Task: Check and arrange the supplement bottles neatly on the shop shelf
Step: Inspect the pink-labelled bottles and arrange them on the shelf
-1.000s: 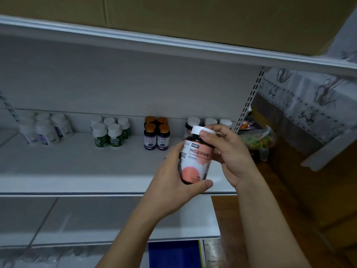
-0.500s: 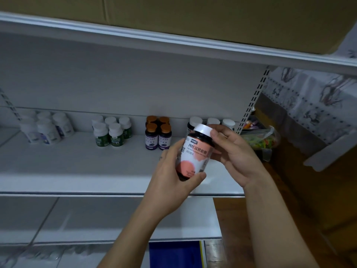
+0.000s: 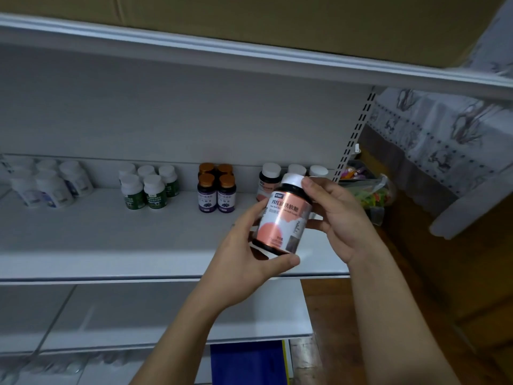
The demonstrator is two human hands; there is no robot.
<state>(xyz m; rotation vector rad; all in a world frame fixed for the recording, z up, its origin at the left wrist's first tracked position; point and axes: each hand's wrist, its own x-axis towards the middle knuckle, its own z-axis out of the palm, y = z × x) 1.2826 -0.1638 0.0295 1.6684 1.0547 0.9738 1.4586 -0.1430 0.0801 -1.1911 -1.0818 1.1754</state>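
A dark supplement bottle [image 3: 281, 218] with a white cap and a pink-and-white label is held in front of the white shelf [image 3: 111, 234], tilted to the right. My left hand [image 3: 244, 251] grips its lower body, thumb under the base. My right hand [image 3: 336, 212] holds its upper part, fingertips at the cap. At the back of the shelf stand groups of bottles: white ones [image 3: 52, 184] at the left, green-labelled ones [image 3: 148, 187], purple-labelled ones with brown caps [image 3: 216, 190], and white-capped dark ones [image 3: 269, 179] partly hidden behind the held bottle.
A cardboard box [image 3: 277, 20] lies on the shelf above. A slotted upright [image 3: 352, 140] ends the shelf at the right, with a plastic bag of colourful items [image 3: 369, 193] beyond it. A lower shelf [image 3: 138, 315] and a blue box [image 3: 247, 362] are below.
The bottle has tipped further to the right and turned slightly in my hands. Both hands keep hold of it.
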